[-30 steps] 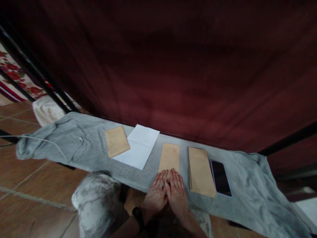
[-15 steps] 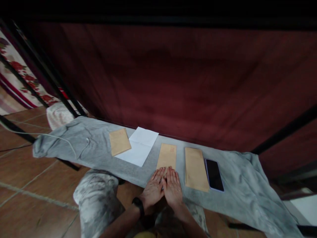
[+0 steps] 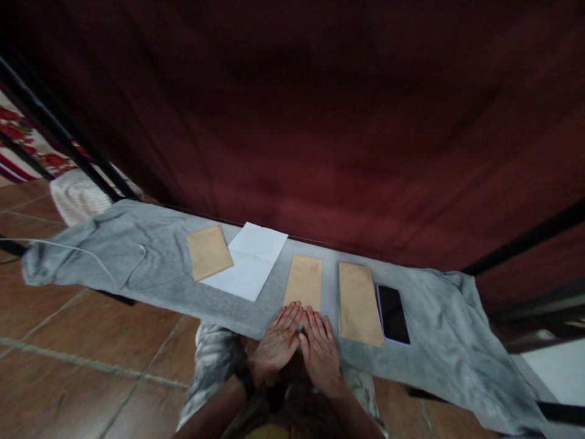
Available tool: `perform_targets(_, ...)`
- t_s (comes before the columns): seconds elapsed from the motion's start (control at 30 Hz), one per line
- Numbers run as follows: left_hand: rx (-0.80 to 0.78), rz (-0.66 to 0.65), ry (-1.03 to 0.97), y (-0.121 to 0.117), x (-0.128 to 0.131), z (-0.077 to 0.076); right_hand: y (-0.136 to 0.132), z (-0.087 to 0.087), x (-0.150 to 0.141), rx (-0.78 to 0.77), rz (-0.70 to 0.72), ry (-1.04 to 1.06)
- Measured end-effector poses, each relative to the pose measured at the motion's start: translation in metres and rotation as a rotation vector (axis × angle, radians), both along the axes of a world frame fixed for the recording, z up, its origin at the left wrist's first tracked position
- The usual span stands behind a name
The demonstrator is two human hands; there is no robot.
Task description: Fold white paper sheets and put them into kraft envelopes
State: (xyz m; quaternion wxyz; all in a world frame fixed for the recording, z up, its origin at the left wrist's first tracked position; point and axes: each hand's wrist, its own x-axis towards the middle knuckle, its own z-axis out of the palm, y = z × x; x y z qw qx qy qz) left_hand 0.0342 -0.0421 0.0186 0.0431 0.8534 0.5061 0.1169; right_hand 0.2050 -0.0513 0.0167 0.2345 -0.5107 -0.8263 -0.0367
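Observation:
A brown paper envelope (image 3: 304, 279) with a small reddish print near its top right corner lies flat before me. My left hand (image 3: 280, 338) rests palm down, its outstretched fingers on the envelope's lower edge. Beside it, my right hand (image 3: 319, 344) is also flat, fingertips on the same edge, the two hands nearly touching. Both hide the envelope's near end. To the right sits a stack of brown envelopes (image 3: 360, 305). On the left, a smaller brown paper pile (image 3: 209, 251) overlaps a creased white sheet (image 3: 253, 259).
A dark-screened phone (image 3: 393, 314) lies right of the envelope stack. A grey cloth (image 3: 439, 341) covers the narrow bench-like surface. At the left a white cable (image 3: 82, 249) crosses it. Behind hangs a dark red curtain (image 3: 311, 152), with black metal bars (image 3: 530, 241) at the sides.
The camera view has tilted and shifted slightly. Both hands stay at the envelope's near edge, now turned palm down and flatter, with fingers a little more spread.

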Motion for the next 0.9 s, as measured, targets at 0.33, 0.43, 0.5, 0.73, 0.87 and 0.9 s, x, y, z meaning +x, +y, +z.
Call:
perform_targets(0.33, -0.072, 0.086, -0.062, 0.057, 0.032, 0.002, -0.003, -0.019, 0.001, -0.030, -0.024, -0.015)
perform_targets(0.43, -0.061, 0.065, -0.069, 0.088, 0.047, 0.002, -0.002, -0.018, 0.001, -0.049, -0.027, -0.011)
perform_targets(0.5, -0.048, 0.071, -0.066, 0.106, 0.053, 0.001, -0.002, -0.012, 0.002, -0.062, -0.014, -0.032)
perform_targets(0.73, -0.008, 0.117, -0.035, 0.139, 0.047, -0.001, -0.006, 0.003, 0.003, -0.011, -0.023, -0.069)
perform_targets(0.87, 0.013, 0.170, -0.068, 0.136, 0.036, -0.003, -0.014, -0.003, 0.004, -0.021, -0.050, -0.043)
perform_targets(0.9, 0.014, 0.182, -0.078, 0.132, 0.033, -0.003, -0.015, -0.004, 0.004, -0.026, -0.062, -0.033)
